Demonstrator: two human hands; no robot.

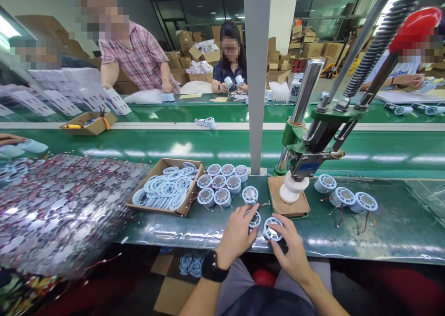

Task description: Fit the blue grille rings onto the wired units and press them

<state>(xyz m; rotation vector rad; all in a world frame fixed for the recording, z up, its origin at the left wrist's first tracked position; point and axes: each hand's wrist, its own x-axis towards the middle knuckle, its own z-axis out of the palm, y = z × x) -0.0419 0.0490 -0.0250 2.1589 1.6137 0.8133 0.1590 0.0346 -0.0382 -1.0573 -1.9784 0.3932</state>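
My left hand (238, 232), with a black watch (212, 266) on the wrist, is curled around a round light-blue housing (256, 220) with a metal disc in its top. Beside it, my right hand (292, 248) grips a similar round housing (272, 229) between thumb and fingers, near the bench's front edge. Just beyond my left fingertips stands another such housing (250, 194) with thin wires. Several more housings (219, 181) stand in rows behind it to the left. On the right, three housings (345, 195) trail red and dark wires.
A green hand press (306, 149) with a white pressing head (294, 186) and red-tipped lever stands right of centre. To the left are a cardboard box (189, 209) of light-blue rings and a pile of wired flat pieces (62, 209). Co-workers sit and stand beyond the green conveyor (167, 142).
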